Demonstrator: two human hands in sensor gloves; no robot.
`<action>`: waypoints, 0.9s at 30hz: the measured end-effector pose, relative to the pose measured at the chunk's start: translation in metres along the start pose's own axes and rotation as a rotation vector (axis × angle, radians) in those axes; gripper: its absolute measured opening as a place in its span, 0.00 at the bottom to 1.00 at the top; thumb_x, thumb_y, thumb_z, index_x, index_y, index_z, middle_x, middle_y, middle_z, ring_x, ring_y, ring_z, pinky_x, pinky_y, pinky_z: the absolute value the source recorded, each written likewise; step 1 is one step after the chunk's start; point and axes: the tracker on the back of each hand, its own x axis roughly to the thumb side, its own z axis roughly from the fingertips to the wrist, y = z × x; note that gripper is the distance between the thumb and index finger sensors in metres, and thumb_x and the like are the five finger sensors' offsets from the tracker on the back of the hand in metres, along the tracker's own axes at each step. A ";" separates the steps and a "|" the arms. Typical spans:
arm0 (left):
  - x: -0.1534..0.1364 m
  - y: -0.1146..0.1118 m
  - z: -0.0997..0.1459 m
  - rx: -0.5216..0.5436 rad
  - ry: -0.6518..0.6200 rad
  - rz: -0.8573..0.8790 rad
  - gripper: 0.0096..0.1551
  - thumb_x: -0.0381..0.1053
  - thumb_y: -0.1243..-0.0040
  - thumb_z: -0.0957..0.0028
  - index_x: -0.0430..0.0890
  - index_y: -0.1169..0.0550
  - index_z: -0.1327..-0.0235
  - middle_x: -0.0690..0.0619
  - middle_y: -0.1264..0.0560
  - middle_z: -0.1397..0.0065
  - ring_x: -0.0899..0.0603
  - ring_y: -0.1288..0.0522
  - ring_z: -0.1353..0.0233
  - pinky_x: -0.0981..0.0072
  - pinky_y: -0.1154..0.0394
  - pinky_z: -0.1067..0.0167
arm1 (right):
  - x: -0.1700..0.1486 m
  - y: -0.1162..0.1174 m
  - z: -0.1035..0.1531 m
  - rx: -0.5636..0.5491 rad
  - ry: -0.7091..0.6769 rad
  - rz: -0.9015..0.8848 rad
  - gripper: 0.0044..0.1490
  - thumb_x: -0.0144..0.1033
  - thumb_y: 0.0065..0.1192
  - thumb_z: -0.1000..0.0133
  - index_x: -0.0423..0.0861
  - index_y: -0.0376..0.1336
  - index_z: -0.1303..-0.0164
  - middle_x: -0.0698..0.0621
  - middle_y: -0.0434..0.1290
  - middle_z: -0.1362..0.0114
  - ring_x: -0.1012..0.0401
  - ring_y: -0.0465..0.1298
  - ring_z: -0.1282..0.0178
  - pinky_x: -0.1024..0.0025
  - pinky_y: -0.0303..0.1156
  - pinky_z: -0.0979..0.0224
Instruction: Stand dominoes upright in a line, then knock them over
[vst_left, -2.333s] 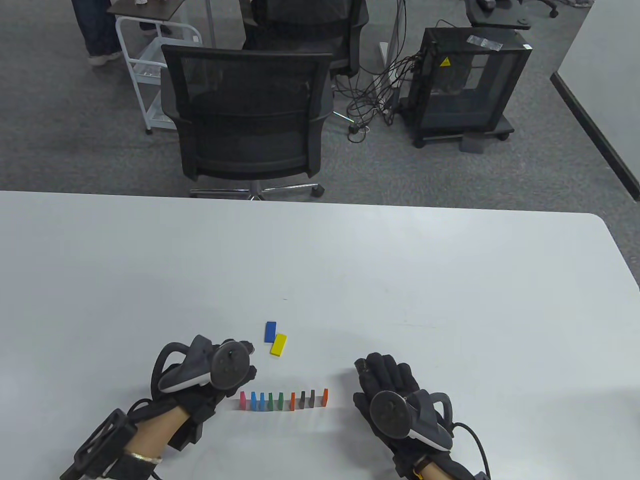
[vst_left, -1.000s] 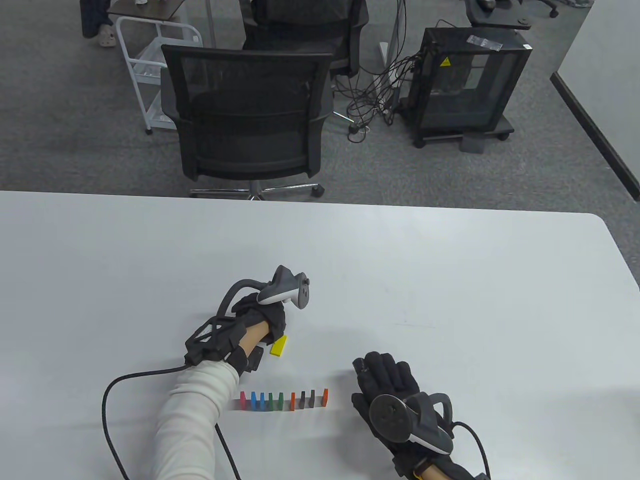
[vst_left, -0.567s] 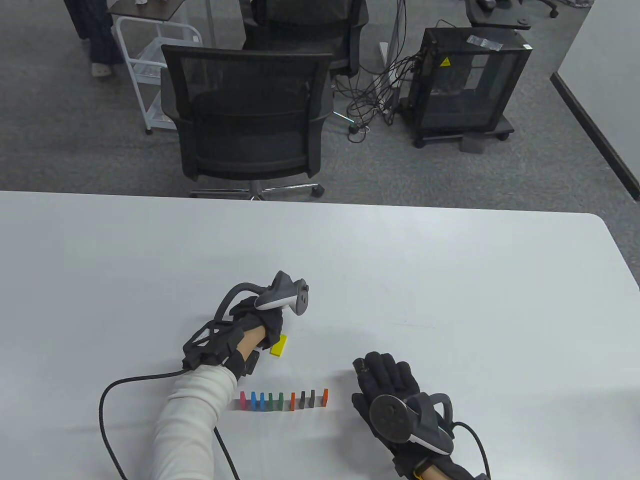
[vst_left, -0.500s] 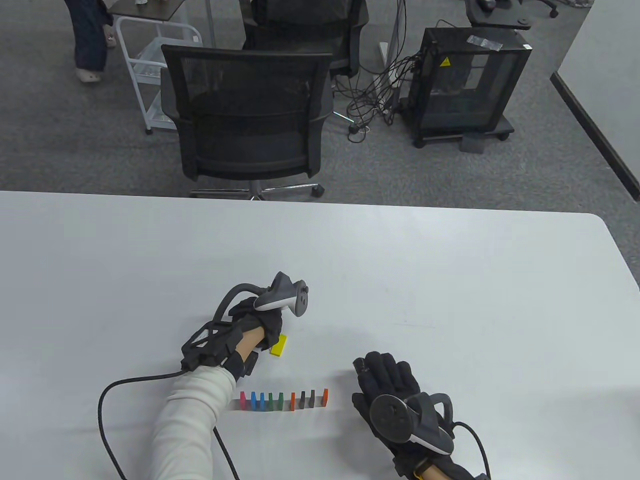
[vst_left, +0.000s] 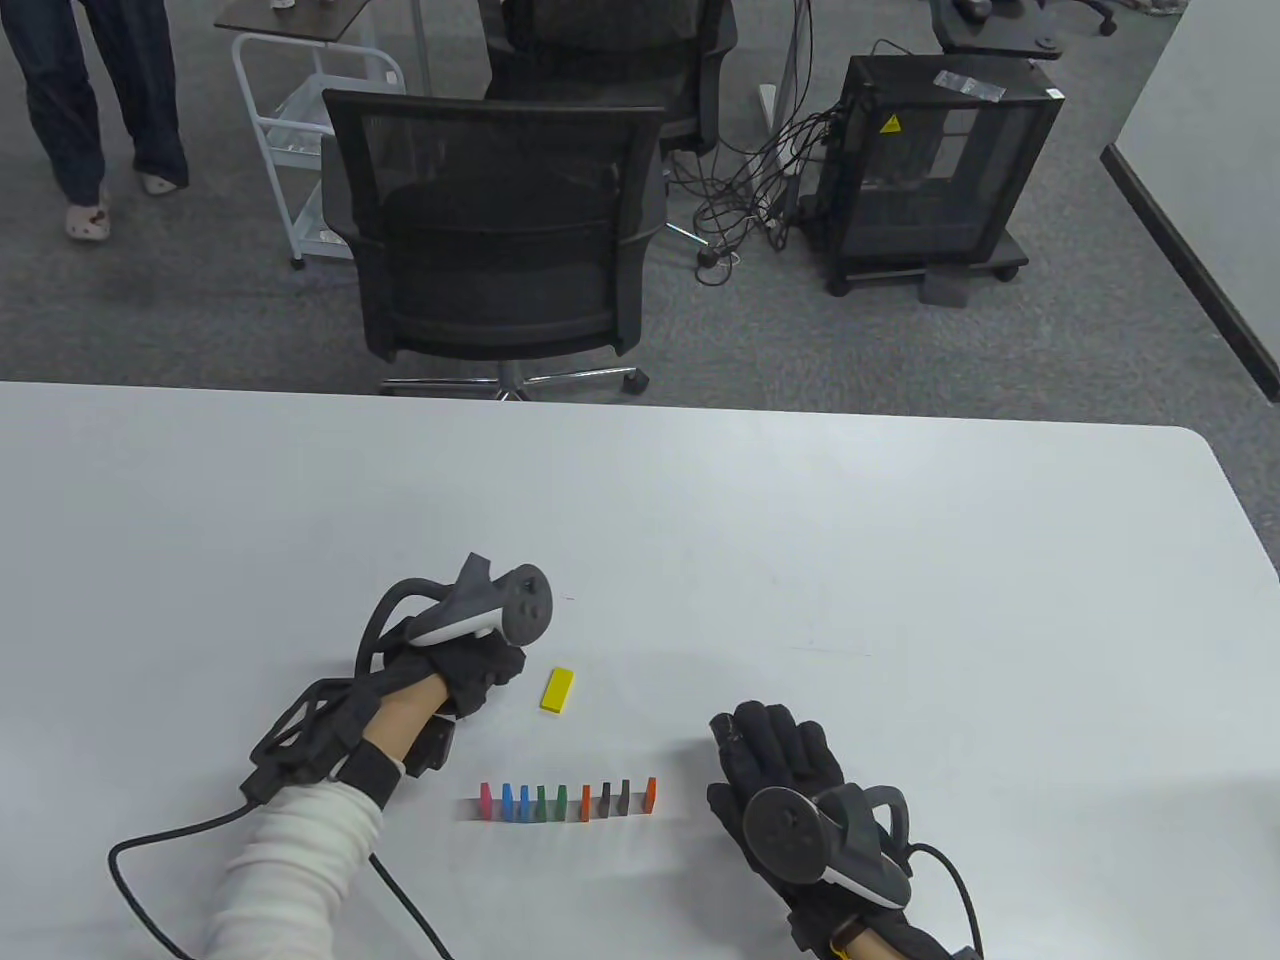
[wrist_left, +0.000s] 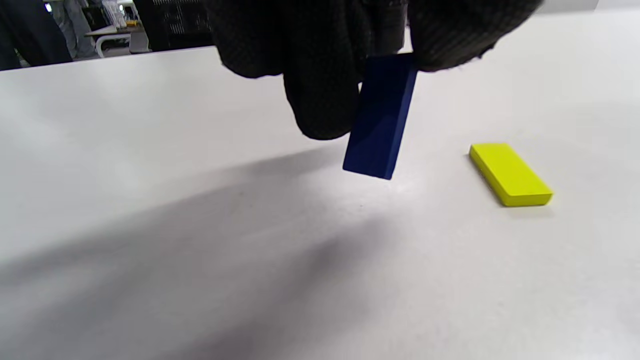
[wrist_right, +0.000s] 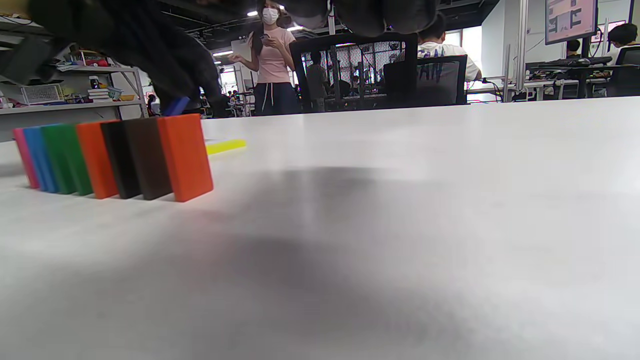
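Note:
Several coloured dominoes (vst_left: 566, 800) stand upright in a row near the table's front edge, pink at the left end, orange (wrist_right: 184, 156) at the right end. A yellow domino (vst_left: 557, 689) (wrist_left: 510, 173) lies flat beyond the row. My left hand (vst_left: 470, 672) hovers left of the yellow one and pinches a blue domino (wrist_left: 381, 120) between its fingertips, hanging just above the table. My right hand (vst_left: 772, 750) rests flat on the table, fingers straight, right of the orange end piece, holding nothing.
The white table (vst_left: 900, 560) stretches wide beyond and to the right of the hands. A black office chair (vst_left: 495, 225) stands behind its far edge, a black cabinet (vst_left: 930, 160) on the floor further right. A person's legs (vst_left: 90, 110) show at the far left.
My left hand reached over the two flat dominoes, picked up the blue one and drew back left with it, uncovering the yellow one. The right hand stayed put.

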 end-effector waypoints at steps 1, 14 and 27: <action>-0.003 -0.001 0.007 0.023 -0.014 0.009 0.33 0.55 0.42 0.33 0.40 0.31 0.21 0.43 0.26 0.28 0.48 0.16 0.35 0.58 0.26 0.27 | 0.000 0.000 0.000 0.001 0.000 0.000 0.42 0.50 0.43 0.37 0.41 0.54 0.14 0.38 0.52 0.13 0.41 0.55 0.14 0.45 0.47 0.16; -0.021 -0.055 0.108 0.293 -0.266 0.095 0.31 0.54 0.44 0.32 0.41 0.33 0.21 0.44 0.28 0.27 0.49 0.17 0.34 0.59 0.26 0.27 | 0.000 0.000 -0.001 0.016 0.006 0.003 0.43 0.50 0.43 0.37 0.41 0.54 0.14 0.38 0.52 0.13 0.41 0.55 0.14 0.45 0.47 0.16; -0.013 -0.089 0.117 0.326 -0.379 0.140 0.31 0.54 0.44 0.31 0.42 0.34 0.20 0.45 0.30 0.25 0.49 0.18 0.31 0.59 0.27 0.25 | -0.001 0.000 -0.001 0.031 0.017 -0.003 0.42 0.50 0.43 0.37 0.41 0.54 0.14 0.38 0.52 0.13 0.41 0.55 0.14 0.45 0.47 0.16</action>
